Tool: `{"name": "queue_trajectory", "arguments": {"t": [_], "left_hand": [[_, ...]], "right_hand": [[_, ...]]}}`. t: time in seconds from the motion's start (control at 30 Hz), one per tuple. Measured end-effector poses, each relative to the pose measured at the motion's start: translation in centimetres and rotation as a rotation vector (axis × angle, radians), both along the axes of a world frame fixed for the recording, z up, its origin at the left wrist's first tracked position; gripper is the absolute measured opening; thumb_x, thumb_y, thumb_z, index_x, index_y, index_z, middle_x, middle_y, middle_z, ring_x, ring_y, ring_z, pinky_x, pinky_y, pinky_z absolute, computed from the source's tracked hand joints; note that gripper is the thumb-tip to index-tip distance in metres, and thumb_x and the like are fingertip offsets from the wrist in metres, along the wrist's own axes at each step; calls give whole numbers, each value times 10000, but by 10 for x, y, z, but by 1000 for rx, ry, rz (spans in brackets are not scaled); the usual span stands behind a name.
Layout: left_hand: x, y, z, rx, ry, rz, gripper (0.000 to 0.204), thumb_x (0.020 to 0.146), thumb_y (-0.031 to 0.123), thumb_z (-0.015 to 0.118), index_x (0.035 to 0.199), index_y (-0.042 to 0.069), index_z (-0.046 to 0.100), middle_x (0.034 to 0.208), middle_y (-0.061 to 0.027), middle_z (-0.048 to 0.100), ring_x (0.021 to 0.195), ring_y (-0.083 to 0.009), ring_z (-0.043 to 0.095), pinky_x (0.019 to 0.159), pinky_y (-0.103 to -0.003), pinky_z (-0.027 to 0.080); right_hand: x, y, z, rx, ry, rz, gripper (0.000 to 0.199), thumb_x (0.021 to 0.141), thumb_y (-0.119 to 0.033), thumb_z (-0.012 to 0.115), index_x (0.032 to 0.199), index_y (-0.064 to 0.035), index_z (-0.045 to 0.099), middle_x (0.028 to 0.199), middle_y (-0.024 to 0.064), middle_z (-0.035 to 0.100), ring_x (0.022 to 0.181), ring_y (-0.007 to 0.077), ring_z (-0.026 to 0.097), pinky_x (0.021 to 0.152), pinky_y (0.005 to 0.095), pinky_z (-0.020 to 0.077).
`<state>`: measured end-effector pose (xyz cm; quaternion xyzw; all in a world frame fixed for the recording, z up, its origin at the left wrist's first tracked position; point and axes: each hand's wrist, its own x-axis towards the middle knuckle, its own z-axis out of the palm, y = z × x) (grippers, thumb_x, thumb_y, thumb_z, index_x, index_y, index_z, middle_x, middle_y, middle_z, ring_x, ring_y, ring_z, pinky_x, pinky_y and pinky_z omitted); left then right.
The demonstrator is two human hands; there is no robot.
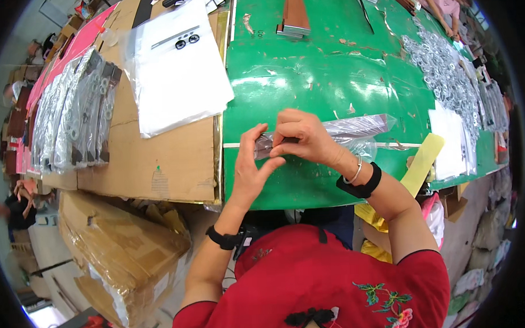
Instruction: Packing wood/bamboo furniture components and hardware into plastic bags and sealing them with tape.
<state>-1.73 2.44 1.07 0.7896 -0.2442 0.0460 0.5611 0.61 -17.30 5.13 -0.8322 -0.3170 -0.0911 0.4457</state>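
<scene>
Glossy green worktop (324, 95), near edge: long, flat brown bar in a clear plastic sleeve (359, 126), left end at both hands.
Right hand (293, 140) has thumb and fingertips together, pinching at the sleeved end; exact fold or part hidden by fingers. Left hand (254, 164) has thumb and fingers apart around the same end; can't tell if it's clamped. Bar looks straight, so likely stiff lengthwise, moderate weight at most. Film is the weak bit: thin, slick, crinkly, loose below the bar, would probably slide or tear if pulled alone. Best hold: across the bar's long edges near mid-length, through the film, fingertips only for the sleeve end. White, flat stack of plastic bags (182, 89) sits left, on brown flattened cardboard (178, 158).
</scene>
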Motion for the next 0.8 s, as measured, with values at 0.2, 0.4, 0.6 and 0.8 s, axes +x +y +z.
{"name": "queue_trajectory", "arguments": {"t": [0.2, 0.4, 0.6, 0.8], "left_hand": [[-4, -4, -6, -355, 318, -63, 432, 1013, 195, 457, 1403, 16, 407, 1276, -152, 517, 1112, -221, 544, 968, -324, 436], [-9, -14, -7, -276, 259, 51, 328, 986, 132, 438, 1286, 2, 467, 1189, -139, 541, 1066, -220, 550, 952, -326, 436], [0, 2, -6, -318, 328, -62, 364, 969, 204, 546, 1265, 2, 483, 1179, -141, 560, 1075, -231, 564, 953, -330, 438], [4, 1, 8, -129, 268, 2, 534, 791, 284, 816, 1173, 29, 543, 1075, -117, 636, 972, -213, 632, 869, -329, 493]], "right_hand": [[2, 1, 2, 31, 52, 22, 243, 689, -223, 840, 721, -77, 648, 724, 27, 529, 718, 200, 527, 620, 329, 403], [0, 4, 6, 40, 179, 5, 259, 687, -223, 852, 729, -78, 642, 721, 19, 523, 722, 181, 520, 625, 322, 403], [6, 1, 1, 47, 257, 14, 296, 689, -218, 861, 779, -70, 622, 743, 7, 527, 745, 165, 512, 645, 305, 413], [16, 4, 3, 63, 309, 43, 331, 716, -241, 843, 887, -78, 611, 808, 5, 514, 756, 149, 485, 653, 287, 407]]}}
